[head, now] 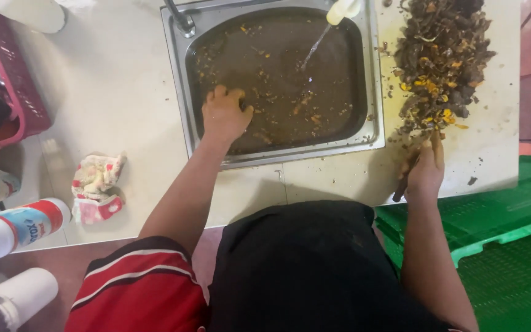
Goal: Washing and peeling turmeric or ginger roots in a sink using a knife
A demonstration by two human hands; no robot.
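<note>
A steel sink (179,74) is full of murky brown water with floating bits. Water streams into it from a tap (343,10) at the top. My left hand (224,114) dips into the water at the sink's near left corner, fingers curled under the surface; whether it holds anything is hidden. On the counter to the right lies a heap of dark scraps with orange and yellow pieces (439,61). My right hand (425,169) rests at the near end of this heap, gripping a dark stick-like handle (401,187) that points toward me.
A crumpled patterned cloth (96,184) lies on the white counter (112,92) left of the sink. A pink basket (13,67) stands at far left, white bottles (23,224) below it. Green plastic crates (499,240) sit at lower right.
</note>
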